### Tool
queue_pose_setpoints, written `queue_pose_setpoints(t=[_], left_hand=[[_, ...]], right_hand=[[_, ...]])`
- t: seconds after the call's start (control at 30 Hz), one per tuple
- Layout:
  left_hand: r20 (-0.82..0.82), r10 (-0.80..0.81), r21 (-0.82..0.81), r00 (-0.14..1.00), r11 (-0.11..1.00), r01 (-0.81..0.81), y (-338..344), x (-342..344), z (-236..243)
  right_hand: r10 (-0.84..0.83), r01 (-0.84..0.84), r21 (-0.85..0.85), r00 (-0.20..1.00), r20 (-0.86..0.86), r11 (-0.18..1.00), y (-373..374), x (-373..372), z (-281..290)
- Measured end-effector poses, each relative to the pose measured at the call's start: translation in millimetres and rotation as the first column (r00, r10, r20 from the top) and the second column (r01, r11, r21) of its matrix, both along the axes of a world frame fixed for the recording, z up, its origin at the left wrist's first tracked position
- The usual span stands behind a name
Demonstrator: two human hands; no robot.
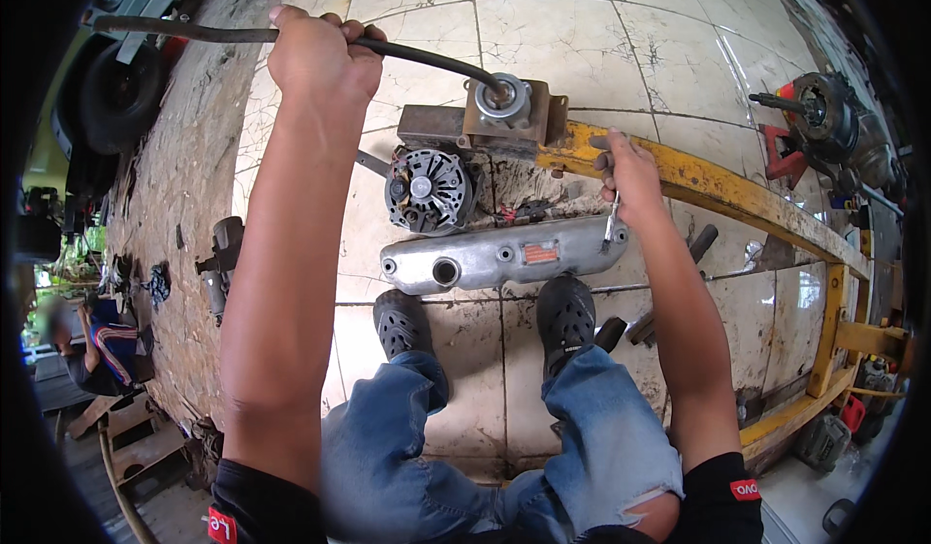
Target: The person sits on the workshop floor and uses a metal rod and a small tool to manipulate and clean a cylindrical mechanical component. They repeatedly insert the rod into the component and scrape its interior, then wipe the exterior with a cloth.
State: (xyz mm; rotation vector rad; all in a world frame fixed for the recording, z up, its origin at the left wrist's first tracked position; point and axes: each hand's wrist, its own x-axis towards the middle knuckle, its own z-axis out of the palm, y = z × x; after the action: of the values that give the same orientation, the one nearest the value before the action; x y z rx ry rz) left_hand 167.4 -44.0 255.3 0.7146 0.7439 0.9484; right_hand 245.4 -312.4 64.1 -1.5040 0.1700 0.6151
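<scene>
My left hand (325, 59) is closed round a long dark bar (432, 57). The bar's far end sits in the opening of a round silver metal part (514, 108), which rests on a rusty bracket (485, 137) at the end of a yellow beam (718, 187). Beside the beam, my right hand (635, 180) has its fingers curled round a small slim brush (611, 224), its dark tip pointing down. Below them lie an alternator (427, 190) and a long silver engine cover (475, 271) on the tiles, between the beam and my shoes.
The yellow frame (832, 326) runs down my right side. At the far right a large gear assembly (824, 112) stands near a red stand (784, 156). A dirt strip, a vehicle tyre (121, 93) and a seated person (92, 345) are on the left.
</scene>
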Motion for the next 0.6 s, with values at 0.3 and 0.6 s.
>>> queue_pose_setpoints(t=[0.3, 0.6], left_hand=[[0.015, -0.054, 0.080, 0.998, 0.995, 0.053, 21.3, 0.7, -35.5], [0.111, -0.188, 0.091, 0.976, 0.980, 0.179, 28.2, 4.2, -69.4]], right_hand=[[-0.053, 0.054, -0.011, 0.995, 0.082, 0.998, -58.0, -10.3, 30.6], [0.263, -0.221, -0.171, 0.923, 0.281, 0.960, -20.9, 14.7, 70.4]])
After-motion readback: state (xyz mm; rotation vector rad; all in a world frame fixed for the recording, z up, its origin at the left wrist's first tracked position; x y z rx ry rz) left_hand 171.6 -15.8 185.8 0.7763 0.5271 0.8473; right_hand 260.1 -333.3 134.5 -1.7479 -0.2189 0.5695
